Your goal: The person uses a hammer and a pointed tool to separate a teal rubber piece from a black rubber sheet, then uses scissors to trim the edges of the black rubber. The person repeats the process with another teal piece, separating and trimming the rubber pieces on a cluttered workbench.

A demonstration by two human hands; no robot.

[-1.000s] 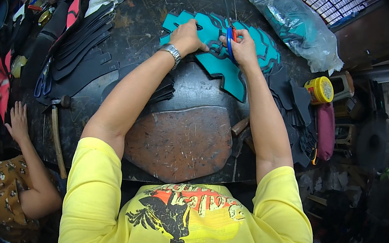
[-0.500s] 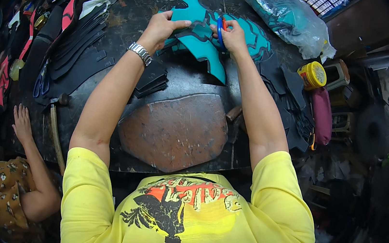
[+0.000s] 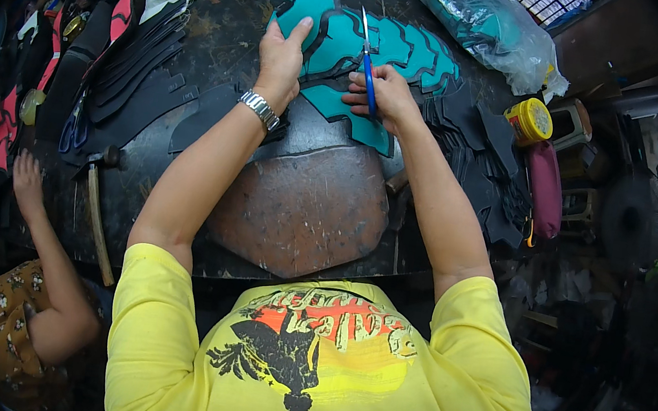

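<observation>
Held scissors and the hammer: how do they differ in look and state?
The scissors are in the right hand; the hammer lies on the table. The scissors have a blue handle, the hammer a wooden one. The scissors end in slim, shiny blades, the hammer in a thick, dark head. Both are tools.

A hammer point(image 3: 97, 214) lies left of the left hand point(image 3: 281, 62), and a yellow tub point(image 3: 529, 122) and maroon bundle point(image 3: 545, 187) sit right of the right hand point(image 3: 385, 97).

From afar I count my wearer's two hands point(image 3: 281, 62), two co-worker hands point(image 3: 28, 183), two blue-handled scissors point(image 3: 370, 81), one hammer head point(image 3: 110, 155), one wristwatch point(image 3: 259, 110), one yellow tub point(image 3: 530, 121), one clear bag point(image 3: 488, 30); teal pieces point(image 3: 393, 49) overlap uncountably.
</observation>
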